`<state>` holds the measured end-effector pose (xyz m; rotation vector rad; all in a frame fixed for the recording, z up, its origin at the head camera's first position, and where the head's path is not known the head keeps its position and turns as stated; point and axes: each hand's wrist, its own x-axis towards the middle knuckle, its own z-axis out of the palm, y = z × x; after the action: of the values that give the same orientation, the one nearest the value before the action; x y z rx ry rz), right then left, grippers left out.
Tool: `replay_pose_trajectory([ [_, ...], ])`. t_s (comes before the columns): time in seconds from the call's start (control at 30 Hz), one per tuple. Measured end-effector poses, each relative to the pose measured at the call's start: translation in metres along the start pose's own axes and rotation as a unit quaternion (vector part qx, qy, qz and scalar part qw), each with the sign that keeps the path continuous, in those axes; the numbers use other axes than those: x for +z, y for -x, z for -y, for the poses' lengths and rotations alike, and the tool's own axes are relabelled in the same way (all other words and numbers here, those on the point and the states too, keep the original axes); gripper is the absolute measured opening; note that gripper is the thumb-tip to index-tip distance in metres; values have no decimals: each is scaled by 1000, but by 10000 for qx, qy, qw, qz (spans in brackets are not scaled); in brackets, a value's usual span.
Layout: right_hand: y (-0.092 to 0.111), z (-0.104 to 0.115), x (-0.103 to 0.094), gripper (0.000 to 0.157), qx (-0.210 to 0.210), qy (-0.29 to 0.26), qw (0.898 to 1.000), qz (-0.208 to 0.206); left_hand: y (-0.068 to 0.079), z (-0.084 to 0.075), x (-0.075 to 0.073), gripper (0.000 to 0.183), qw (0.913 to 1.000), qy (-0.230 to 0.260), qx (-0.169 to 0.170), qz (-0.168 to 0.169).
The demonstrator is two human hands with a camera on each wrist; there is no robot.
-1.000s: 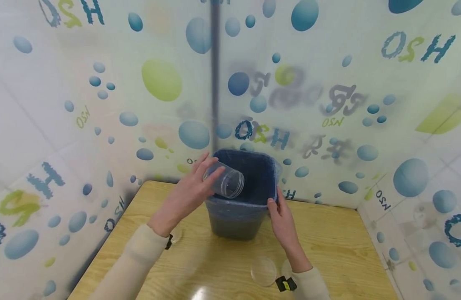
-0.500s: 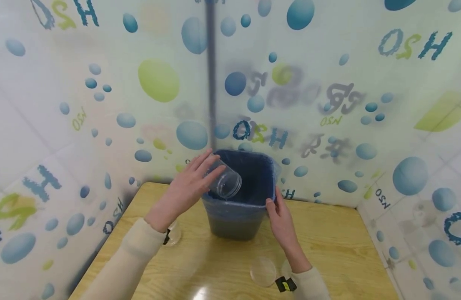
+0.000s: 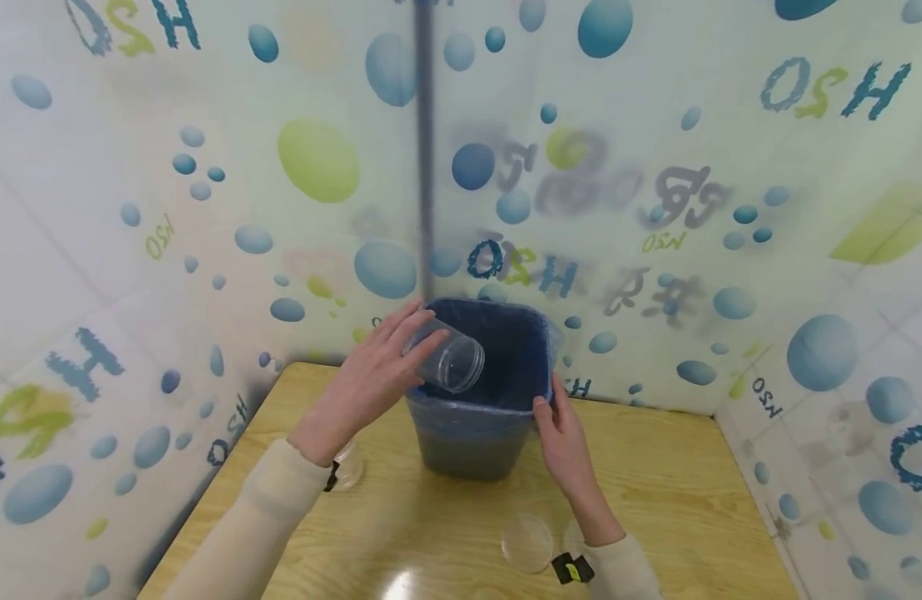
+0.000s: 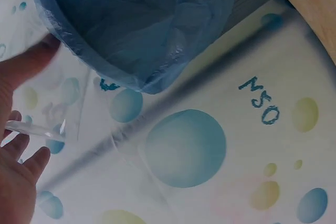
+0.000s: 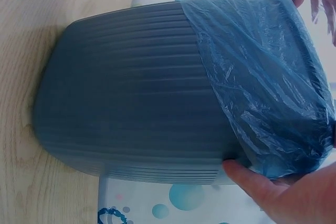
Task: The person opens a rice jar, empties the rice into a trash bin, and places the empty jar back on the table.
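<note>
My left hand (image 3: 367, 387) holds a clear plastic jar (image 3: 461, 365) tilted on its side, its open mouth over the inside of a dark waste bin (image 3: 472, 450). In the left wrist view the thumb (image 4: 31, 61) is right at the bin's rim, and the transparent jar hardly shows. A thin blue bag (image 5: 252, 77) lines the bin and folds down over its outside. My right hand (image 3: 569, 458) grips the bin's near right rim through the bag; in the right wrist view its thumb (image 5: 247, 177) presses the side wall. The bottom of the bin is hidden.
The bin stands on a wooden table (image 3: 656, 500). Clear round discs (image 3: 527, 543) lie on it near the right forearm, and another clear round piece (image 3: 348, 468) by the left wrist. A patterned curtain (image 3: 626, 275) hangs close behind the bin.
The left hand and the jar have shifted slightly left. Its fingers spread a little half a second ago and are closer round the jar now. The right hand and the bin keep their places.
</note>
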<state>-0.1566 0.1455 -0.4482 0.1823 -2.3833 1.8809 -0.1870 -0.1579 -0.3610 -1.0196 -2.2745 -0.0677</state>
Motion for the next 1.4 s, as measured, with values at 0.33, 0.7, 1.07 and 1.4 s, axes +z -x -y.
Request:
replay_pose_trajectory([
  [0.33, 1, 0, 0, 67, 29, 14, 10000, 18, 23, 4, 7, 90, 9866, 628, -485, -1423],
  [0.7, 4, 1, 0, 68, 57, 85, 9999, 39, 34, -7, 14, 98, 9649, 1072, -540, -2337],
  [1.07, 2, 2, 1, 66, 124, 120, 9999, -2, 44, -13, 18, 83, 9416, 1811, -913, -2689],
  [1.4, 4, 3, 1, 64, 123, 162, 9998, 5, 59, -19, 22, 88, 9048, 2653, -1431, -3008],
])
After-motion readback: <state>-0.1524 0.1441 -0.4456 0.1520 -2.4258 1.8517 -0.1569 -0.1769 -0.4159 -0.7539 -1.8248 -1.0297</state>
